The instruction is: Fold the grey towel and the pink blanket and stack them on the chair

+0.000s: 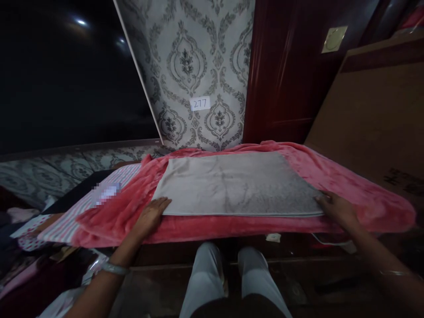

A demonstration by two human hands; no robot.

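You seem to be straightening the grey cloth (228,185) atop the pink blanket (377,201). Your right hand (338,209) apparently pinches one near corner; your left hand (153,214) covers the other, grip unclear. Next calls for even tension.

Your arms (124,251) reach forward, spread wide; your left hand (153,215) lies back-up; your right hand (338,209) bends inward, fingers (323,200) bent.

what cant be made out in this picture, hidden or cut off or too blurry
All in the head view:
- Pink blanket: middle hidden under the grey cloth.
- Right hand: too dim to tell if it pinches the cloth.
- Striped cloth: part hidden by a pixelated patch.
- Screen: cut off by left and top edges.
- Carton: print too blurred.
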